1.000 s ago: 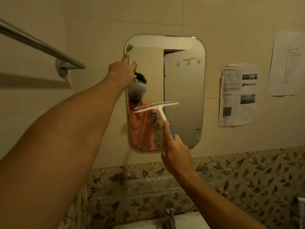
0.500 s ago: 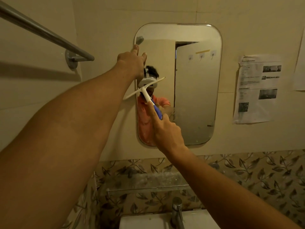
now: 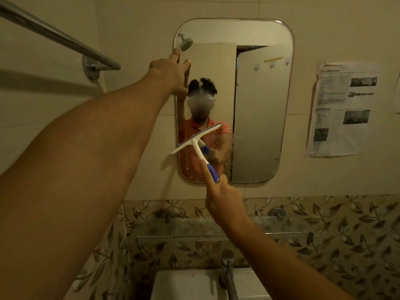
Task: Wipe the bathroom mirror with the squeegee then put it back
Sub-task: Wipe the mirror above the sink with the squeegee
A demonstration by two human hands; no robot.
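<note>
Head view, I judge wiping midway: right hand (image 3: pixel 223 198) grips the squeegee (image 3: pixel 195 144), blade tilted across the lower-left edge of the mirror (image 3: pixel 259 105), left hand (image 3: pixel 173 72) straight-fingered against its upper-left edge; putting back not yet done.

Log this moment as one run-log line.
step: wipe mirror | squeegee: tilted across mirror's lower left edge | right hand: grips its handle | left hand: on mirror's upper left edge | put-back: not done

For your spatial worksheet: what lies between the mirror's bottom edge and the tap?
Head view: below the mirror, bare wall, leaf-patterned tiles and a glass shelf, then the tap.
</note>
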